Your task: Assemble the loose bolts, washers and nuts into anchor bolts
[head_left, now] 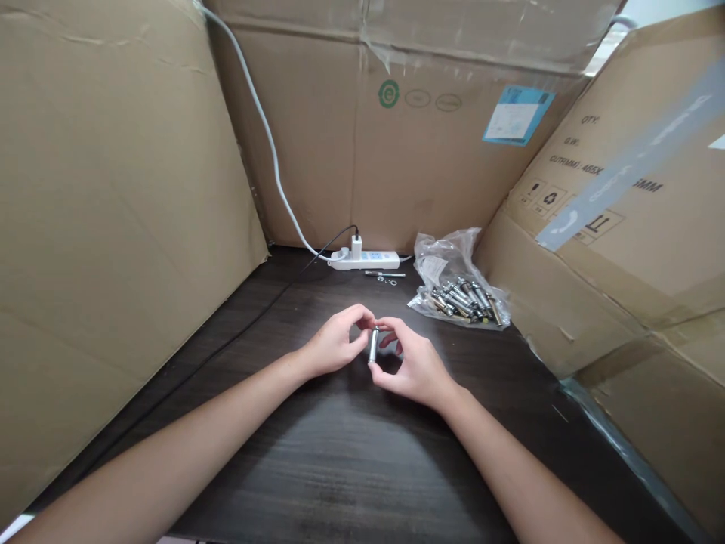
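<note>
Both hands, left hand [335,344] and right hand [412,368], pinch metal sleeve [373,345] mid-table. Bag of bolts [458,291] near right; power strip [364,259], loose washers [388,281] behind. Cardboard walls [113,211] hem three sides; dark table [351,461] open in front.

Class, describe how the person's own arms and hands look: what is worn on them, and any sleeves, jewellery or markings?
The left forearm and right forearm are bare to the picture's edge; no sleeves show. The left hand and right hand wear no gloves. No watch, bracelet or ring shows on the wrists or fingers, and no markings are visible.
</note>
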The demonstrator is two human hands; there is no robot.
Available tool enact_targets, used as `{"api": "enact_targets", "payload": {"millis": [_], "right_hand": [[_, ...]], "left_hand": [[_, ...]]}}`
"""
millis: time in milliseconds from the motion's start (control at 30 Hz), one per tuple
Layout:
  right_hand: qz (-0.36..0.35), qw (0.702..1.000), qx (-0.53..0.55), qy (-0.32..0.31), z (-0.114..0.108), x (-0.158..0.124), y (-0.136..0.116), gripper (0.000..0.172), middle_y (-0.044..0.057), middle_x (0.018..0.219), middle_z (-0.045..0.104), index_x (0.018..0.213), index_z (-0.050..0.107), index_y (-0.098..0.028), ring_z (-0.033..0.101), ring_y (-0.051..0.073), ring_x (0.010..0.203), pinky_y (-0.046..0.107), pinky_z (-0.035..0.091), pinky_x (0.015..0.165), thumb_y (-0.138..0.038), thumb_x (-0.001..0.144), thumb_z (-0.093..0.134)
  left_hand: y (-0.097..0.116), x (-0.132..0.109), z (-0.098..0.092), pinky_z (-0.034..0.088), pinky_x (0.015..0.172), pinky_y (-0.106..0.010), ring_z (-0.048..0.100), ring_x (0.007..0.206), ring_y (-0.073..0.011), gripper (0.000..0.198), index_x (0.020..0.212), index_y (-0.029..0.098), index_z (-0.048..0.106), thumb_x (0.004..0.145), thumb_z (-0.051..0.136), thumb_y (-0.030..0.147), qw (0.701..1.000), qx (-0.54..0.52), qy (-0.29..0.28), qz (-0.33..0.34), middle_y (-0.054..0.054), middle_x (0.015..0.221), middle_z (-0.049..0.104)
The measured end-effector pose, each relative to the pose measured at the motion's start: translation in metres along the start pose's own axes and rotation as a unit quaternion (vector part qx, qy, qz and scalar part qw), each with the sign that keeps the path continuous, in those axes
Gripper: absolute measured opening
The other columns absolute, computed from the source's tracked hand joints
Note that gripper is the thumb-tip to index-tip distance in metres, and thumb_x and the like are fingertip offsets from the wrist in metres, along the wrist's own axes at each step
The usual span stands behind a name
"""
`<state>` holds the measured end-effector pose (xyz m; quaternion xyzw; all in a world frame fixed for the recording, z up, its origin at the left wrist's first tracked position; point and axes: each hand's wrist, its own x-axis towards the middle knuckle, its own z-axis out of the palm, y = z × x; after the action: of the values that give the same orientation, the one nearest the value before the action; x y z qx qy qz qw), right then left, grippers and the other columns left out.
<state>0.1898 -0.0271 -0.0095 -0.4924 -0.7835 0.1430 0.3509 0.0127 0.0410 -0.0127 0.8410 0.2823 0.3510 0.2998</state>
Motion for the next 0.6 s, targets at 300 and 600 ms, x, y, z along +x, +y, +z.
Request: {"api": "enact_targets", "payload": {"millis": [300,600], "right_hand": [[0.003,1.000,0.010,0.019,-0.001,0.001,0.007,0.051,0.004,0.098,0.062,0.114,0.052,-0.020,0.060,0.017,0.078,0.030,0.051,0.073,-0.027,0.066,0.067],[0.006,1.000,0.013,0.014,-0.002,0.001,0.003,0.049,0.004,0.096,0.061,0.114,0.051,-0.021,0.059,0.016,0.074,0.030,0.050,0.070,-0.027,0.068,0.065]], "left_hand": [[-0.005,0.004,-0.019,0.046,0.083,-0.031,0.056,0.089,-0.0167,0.017,0.092,0.018,0.057,0.086,0.042,0.012,0.994,0.104,0.000,0.028,-0.004,0.093,0.061],[-0.037,0.005,-0.039,0.042,0.081,-0.034,0.051,0.091,-0.0202,0.013,0.093,0.021,0.059,0.084,0.050,0.020,0.957,0.282,-0.070,-0.012,-0.004,0.097,0.057]]}}
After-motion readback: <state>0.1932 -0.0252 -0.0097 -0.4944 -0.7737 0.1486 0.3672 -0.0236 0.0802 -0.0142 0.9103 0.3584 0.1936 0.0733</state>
